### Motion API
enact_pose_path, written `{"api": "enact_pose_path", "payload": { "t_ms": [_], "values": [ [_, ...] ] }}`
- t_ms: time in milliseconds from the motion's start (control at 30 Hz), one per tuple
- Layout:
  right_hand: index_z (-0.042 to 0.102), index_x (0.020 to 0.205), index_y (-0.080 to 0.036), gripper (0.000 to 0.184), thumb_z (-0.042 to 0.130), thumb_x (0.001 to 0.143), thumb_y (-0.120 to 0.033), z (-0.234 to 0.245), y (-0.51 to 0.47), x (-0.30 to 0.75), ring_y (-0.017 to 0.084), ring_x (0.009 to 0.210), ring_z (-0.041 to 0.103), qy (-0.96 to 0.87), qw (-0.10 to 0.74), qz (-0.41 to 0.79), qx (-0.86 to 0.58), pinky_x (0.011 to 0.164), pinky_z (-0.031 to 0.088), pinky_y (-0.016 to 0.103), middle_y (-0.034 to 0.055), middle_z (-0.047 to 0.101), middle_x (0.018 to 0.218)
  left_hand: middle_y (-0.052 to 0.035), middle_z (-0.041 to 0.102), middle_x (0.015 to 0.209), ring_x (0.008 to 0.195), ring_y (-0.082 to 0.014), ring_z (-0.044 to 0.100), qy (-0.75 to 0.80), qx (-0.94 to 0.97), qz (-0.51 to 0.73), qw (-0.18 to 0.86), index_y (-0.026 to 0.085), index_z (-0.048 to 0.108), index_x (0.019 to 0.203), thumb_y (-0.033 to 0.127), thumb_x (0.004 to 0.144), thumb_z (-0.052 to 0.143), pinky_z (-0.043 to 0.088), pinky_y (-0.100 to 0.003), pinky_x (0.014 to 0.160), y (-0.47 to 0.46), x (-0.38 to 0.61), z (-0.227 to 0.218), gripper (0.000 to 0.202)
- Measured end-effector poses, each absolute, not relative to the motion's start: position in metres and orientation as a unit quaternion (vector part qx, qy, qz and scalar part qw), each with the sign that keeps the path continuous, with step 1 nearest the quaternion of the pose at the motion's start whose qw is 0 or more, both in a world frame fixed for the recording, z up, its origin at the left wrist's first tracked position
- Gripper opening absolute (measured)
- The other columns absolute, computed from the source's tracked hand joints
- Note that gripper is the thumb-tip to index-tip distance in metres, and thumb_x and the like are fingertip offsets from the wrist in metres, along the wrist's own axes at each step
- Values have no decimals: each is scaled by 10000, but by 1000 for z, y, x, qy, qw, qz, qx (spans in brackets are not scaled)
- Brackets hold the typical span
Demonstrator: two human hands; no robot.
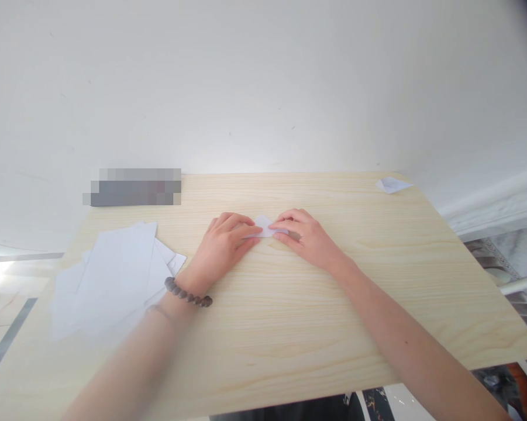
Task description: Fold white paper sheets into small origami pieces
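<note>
A small folded sheet of white paper lies at the middle of the table, its tip pointing toward the wall. My left hand pinches its left end between thumb and fingers, with a dark beaded bracelet round the wrist. On the opposite end, my right hand is closed with thumb and fingertips on the paper's edge. Fingers cover both ends of the paper, so its full shape is hidden.
Loose white sheets lie in an untidy pile left of my left arm. A blurred-out dark box-like thing sits at the back left. At the far right corner rests a folded white paper piece. The wooden table meets a white wall behind.
</note>
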State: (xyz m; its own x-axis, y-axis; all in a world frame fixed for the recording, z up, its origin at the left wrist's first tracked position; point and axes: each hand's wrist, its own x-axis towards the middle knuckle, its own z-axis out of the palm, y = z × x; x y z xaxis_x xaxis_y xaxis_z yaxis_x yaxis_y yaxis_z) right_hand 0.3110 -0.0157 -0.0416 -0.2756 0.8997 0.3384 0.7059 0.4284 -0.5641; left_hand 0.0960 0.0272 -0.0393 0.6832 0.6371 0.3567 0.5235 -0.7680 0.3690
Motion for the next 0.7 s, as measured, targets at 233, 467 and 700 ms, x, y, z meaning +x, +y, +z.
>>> {"api": "enact_pose_path", "payload": {
  "t_ms": [233,467,700],
  "values": [
    [665,984,-238,202,602,802,-298,-40,-16,308,175,970,516,-804,332,99,-484,895,416,344,41,608,1023,-53,647,918,883,-188,556,314,907,265,95,194,615,986,249,892,458,436,-350,800,26,96,-39,191],
    [670,862,-223,137,533,854,-223,-37,-13,301,142,839,551,-813,370,13,-450,789,412,314,12,675,859,-46,659,944,940,-190,557,269,903,325,84,197,614,950,235,825,565,443,-350,832,25,97,-33,140],
    [648,818,-216,100,550,837,-211,-34,-17,294,141,837,550,-807,390,-18,-443,817,377,328,-2,675,811,-7,680,847,881,-181,559,262,893,364,41,214,620,839,186,776,609,436,-344,789,24,96,-31,70]
  ]
}}
